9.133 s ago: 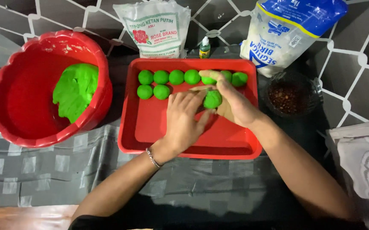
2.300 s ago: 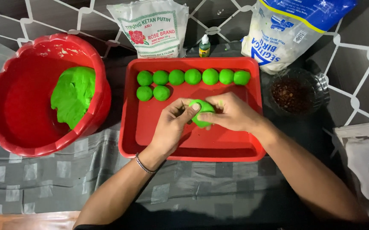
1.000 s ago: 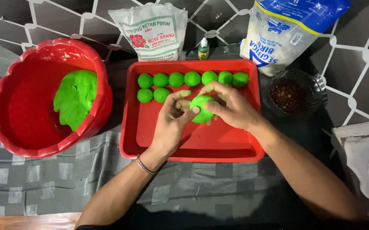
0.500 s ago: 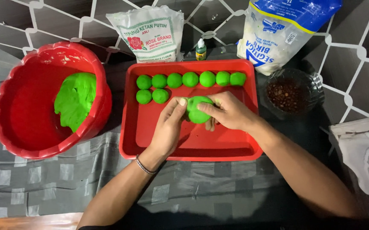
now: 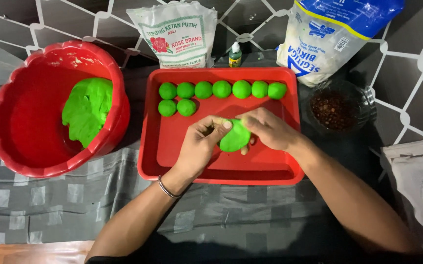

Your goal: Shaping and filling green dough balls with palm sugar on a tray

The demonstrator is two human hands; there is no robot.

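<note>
Green dough piece (image 5: pixel 235 137), flattened and slightly oval, sits pinched between my left hand (image 5: pixel 199 146) and my right hand (image 5: pixel 267 129), both closed on it over the middle of the red tray (image 5: pixel 172 161). Its long axis tilts from lower left to upper right, broad face up toward me. Nine green balls (image 5: pixel 222 89) line the tray's far edge in two rows; the near half is bare. The red bowl (image 5: pixel 21 146) with more dough (image 5: pixel 87 110) stands just left.
</note>
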